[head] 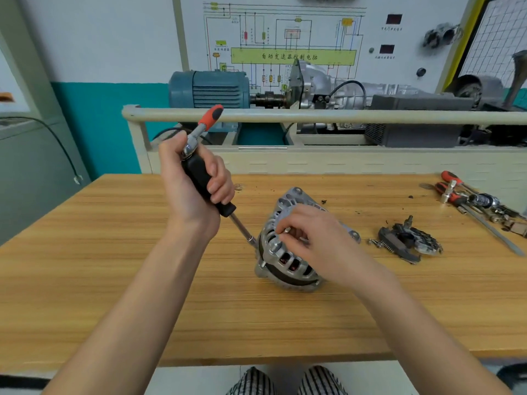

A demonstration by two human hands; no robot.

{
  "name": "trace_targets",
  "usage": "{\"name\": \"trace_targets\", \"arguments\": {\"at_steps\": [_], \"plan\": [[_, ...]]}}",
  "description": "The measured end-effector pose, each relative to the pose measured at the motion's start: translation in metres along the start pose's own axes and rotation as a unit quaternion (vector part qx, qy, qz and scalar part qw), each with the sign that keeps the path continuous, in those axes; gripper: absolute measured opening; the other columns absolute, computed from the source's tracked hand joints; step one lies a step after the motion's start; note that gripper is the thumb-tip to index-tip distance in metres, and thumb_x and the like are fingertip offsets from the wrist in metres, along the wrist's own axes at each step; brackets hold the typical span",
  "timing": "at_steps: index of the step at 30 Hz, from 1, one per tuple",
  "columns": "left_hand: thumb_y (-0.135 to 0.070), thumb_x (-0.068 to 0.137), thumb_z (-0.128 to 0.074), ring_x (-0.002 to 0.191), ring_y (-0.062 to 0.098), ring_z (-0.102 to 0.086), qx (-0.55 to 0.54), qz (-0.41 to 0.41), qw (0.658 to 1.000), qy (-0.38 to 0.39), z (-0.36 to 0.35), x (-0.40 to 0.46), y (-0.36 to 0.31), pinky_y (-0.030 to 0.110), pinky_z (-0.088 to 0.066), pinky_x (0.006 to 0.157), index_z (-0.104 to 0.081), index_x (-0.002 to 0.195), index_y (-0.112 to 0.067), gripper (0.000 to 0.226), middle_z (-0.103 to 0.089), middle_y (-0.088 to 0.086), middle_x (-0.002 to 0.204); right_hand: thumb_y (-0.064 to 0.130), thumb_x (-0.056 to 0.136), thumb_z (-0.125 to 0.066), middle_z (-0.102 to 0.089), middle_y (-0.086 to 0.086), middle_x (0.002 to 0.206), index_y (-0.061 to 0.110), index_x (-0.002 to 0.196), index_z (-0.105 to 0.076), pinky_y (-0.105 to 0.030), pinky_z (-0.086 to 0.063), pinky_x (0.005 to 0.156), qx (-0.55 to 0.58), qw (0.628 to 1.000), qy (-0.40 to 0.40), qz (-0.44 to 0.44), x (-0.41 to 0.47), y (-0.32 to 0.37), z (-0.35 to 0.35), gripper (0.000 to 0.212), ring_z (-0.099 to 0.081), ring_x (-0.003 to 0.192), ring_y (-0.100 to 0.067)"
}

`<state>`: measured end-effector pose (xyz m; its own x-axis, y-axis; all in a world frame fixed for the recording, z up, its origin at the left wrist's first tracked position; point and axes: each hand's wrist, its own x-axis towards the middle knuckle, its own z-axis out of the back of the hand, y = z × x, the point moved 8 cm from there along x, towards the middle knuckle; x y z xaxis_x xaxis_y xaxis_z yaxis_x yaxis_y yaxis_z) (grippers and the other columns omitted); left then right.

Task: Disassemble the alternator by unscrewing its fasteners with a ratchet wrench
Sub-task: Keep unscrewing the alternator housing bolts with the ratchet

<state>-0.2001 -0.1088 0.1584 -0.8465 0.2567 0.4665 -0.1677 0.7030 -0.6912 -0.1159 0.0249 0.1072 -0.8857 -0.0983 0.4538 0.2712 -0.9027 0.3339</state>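
Striped trouser knees point(288, 380) at the bottom edge, under the near lip of a wood-grain workbench point(142, 295). Mid-bench, tipped on its side: alternator point(288, 260), ribbed silver housing, slotted vents baring copper windings, bolt ears round the rim. Right hand point(316, 240) spread over its top, fingertips pinching something small, too hidden to name. Left hand point(194, 183) fisted round the black grip of a socket driver point(208, 183), shaft slanting down onto the housing's left edge. Ratchet wrench point(205, 124), red-handled, locked on the driver's top. Removed rectifier parts point(407, 240) to the right; loose tools point(470, 198) far right.
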Motion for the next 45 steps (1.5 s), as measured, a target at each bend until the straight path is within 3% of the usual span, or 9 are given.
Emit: {"name": "trace_targets", "arguments": {"at_steps": [5,10,17,21,23,27,31,39,45], "plan": [[-0.042,0.09,-0.031,0.035,0.013,-0.018,-0.008,0.002,1.0,0.008,0.002,-0.001,0.003,0.02,-0.02,0.039,-0.039,0.049,-0.014,0.05,-0.026,-0.003,0.04,0.023,0.098,-0.051,-0.055,0.008,0.101,0.016,0.11,-0.066,-0.022,-0.039,0.085,-0.074,0.996,0.044,0.031,0.006,0.016,0.001,0.02,-0.041,0.089,-0.004],[-0.041,0.092,-0.029,0.036,0.014,-0.017,-0.015,0.003,1.0,0.01,0.003,-0.002,0.006,0.02,-0.019,0.039,-0.04,0.049,-0.015,0.051,-0.027,-0.003,0.04,0.024,0.099,-0.049,-0.059,0.004,0.109,0.015,0.111,-0.065,-0.026,-0.041,0.091,-0.085,0.993,0.081,0.003,0.01,0.017,0.001,0.022,-0.052,0.102,-0.012],[-0.04,0.092,-0.031,0.034,0.013,-0.017,-0.023,0.015,1.0,0.003,0.002,-0.004,0.015,0.019,-0.019,0.037,-0.039,0.049,-0.014,0.051,-0.026,-0.003,0.04,0.028,0.096,-0.055,-0.064,0.004,0.1,0.015,0.103,-0.067,-0.025,-0.04,0.085,-0.074,0.994,0.081,-0.007,0.016,0.01,-0.003,0.019,-0.048,0.086,-0.007],[-0.04,0.093,-0.029,0.034,0.013,-0.017,-0.023,0.018,1.0,0.001,0.002,-0.006,0.017,0.018,-0.02,0.038,-0.04,0.049,-0.015,0.053,-0.026,-0.003,0.04,0.03,0.09,-0.063,-0.057,0.019,0.078,0.016,0.095,-0.07,-0.01,-0.034,0.068,-0.016,0.999,0.044,-0.008,0.013,0.003,-0.003,0.017,-0.046,0.063,0.008],[-0.04,0.093,-0.029,0.034,0.013,-0.016,-0.021,0.022,1.0,-0.002,0.002,-0.006,0.018,0.018,-0.021,0.038,-0.04,0.048,-0.015,0.053,-0.026,-0.003,0.04,0.031,0.085,-0.068,-0.053,0.023,0.07,0.017,0.092,-0.072,-0.007,-0.037,0.064,0.026,0.999,0.033,-0.025,0.01,-0.004,-0.004,0.015,-0.051,0.065,0.01],[-0.04,0.093,-0.03,0.035,0.013,-0.017,-0.019,0.025,0.999,-0.005,0.002,-0.007,0.02,0.019,-0.022,0.038,-0.039,0.048,-0.014,0.052,-0.027,-0.003,0.04,0.026,0.08,-0.075,-0.059,0.019,0.068,0.026,0.082,-0.071,-0.009,-0.042,0.064,0.12,0.992,0.001,-0.047,0.005,-0.013,-0.006,0.004,-0.054,0.067,0.006],[-0.04,0.093,-0.03,0.034,0.013,-0.017,-0.021,0.031,0.999,-0.006,0.0,-0.008,0.025,0.018,-0.022,0.037,-0.04,0.048,-0.015,0.053,-0.027,-0.003,0.04,0.019,0.076,-0.08,-0.062,0.012,0.064,0.026,0.076,-0.071,-0.012,-0.043,0.059,0.236,0.969,-0.019,-0.073,0.004,-0.015,-0.011,0.012,-0.051,0.057,0.001],[-0.04,0.092,-0.03,0.034,0.013,-0.018,-0.017,0.033,0.999,-0.008,-0.001,-0.009,0.027,0.019,-0.022,0.038,-0.04,0.048,-0.015,0.052,-0.027,-0.003,0.04,0.019,0.079,-0.077,-0.062,0.006,0.067,0.019,0.083,-0.073,-0.014,-0.044,0.058,0.229,0.969,0.006,-0.093,0.001,-0.023,-0.025,0.005,-0.048,0.056,0.002],[-0.04,0.094,-0.029,0.034,0.013,-0.017,-0.025,0.032,0.999,-0.015,-0.003,-0.009,0.02,0.019,-0.02,0.038,-0.041,0.047,-0.015,0.055,-0.026,-0.003,0.04,0.023,0.078,-0.078,-0.058,0.013,0.059,0.028,0.077,-0.071,-0.014,-0.041,0.055,0.228,0.967,-0.031,-0.105,0.0,-0.03,-0.025,0.009,-0.049,0.053,0.001]]}}
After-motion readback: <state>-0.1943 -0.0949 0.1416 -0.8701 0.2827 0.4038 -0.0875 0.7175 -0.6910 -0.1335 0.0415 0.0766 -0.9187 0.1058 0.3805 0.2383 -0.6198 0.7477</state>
